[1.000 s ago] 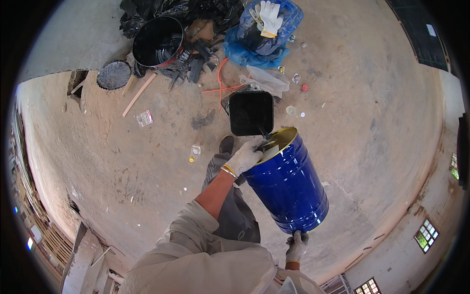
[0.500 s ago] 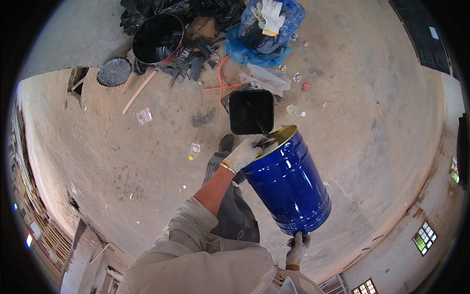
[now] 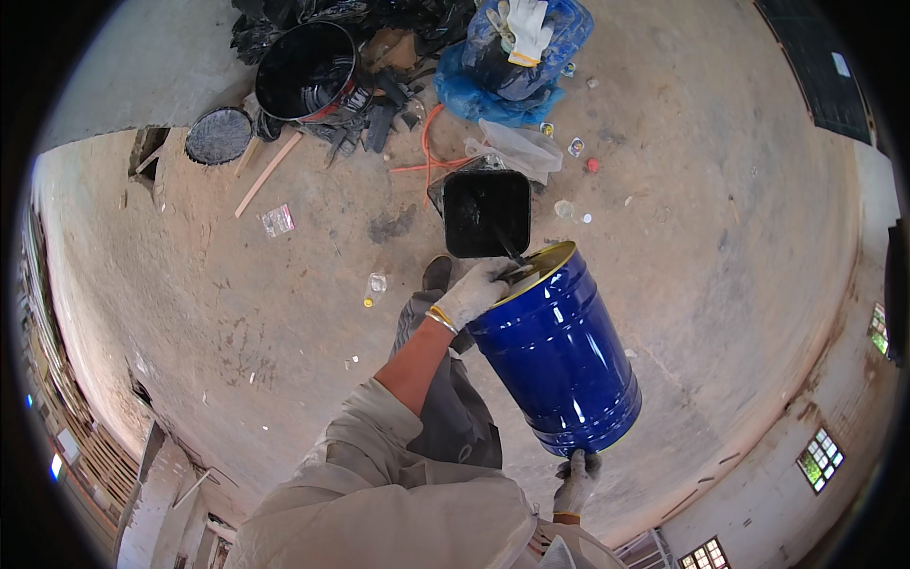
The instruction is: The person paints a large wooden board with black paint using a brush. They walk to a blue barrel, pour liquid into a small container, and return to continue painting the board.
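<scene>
A glossy blue metal drum (image 3: 564,356) with a yellow rim leans forward, its top end over the near edge of a square black bucket (image 3: 486,213). Dark liquid (image 3: 510,244) runs from the drum's top into that bucket. My left hand (image 3: 474,293), in a pale knit glove, is closed at the upper rim of the drum; the exact hold of its fingertips is partly hidden. At the lower end, my right hand (image 3: 575,486), gloved too and soiled dark at the fingers, grips the drum's bottom edge.
Beyond stand a large black-coated drum (image 3: 305,74), its round lid (image 3: 218,137) and a blue plastic bag (image 3: 502,98) with white gloves (image 3: 527,33) on top. An orange hose (image 3: 428,152), a wooden stick (image 3: 268,174) and a plastic bottle (image 3: 375,289) lie on the floor.
</scene>
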Motion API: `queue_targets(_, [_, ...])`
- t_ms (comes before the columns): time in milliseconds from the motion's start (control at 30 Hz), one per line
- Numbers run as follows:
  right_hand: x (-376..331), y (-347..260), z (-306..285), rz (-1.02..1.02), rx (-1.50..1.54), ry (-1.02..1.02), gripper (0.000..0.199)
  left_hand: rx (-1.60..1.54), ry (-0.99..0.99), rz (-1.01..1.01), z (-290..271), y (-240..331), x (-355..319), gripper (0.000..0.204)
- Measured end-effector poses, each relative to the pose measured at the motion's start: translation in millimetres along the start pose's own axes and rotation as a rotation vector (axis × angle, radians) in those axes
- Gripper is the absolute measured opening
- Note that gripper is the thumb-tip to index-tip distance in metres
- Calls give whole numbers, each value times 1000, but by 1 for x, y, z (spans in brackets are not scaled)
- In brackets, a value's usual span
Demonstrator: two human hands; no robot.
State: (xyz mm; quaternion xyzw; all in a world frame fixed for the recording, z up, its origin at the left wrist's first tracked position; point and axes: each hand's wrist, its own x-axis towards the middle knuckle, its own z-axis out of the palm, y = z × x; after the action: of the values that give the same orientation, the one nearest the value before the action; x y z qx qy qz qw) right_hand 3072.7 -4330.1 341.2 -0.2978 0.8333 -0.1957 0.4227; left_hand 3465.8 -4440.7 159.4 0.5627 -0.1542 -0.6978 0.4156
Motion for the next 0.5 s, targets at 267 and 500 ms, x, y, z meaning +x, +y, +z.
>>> queue_targets(267, [-2, -2, 4, 16, 8, 0, 18, -19, 10, -23, 2, 3, 1, 55])
queue_targets(500, [-5, -5, 5, 12, -9, 1, 17, -48, -13, 17, -1, -18, 11, 58])
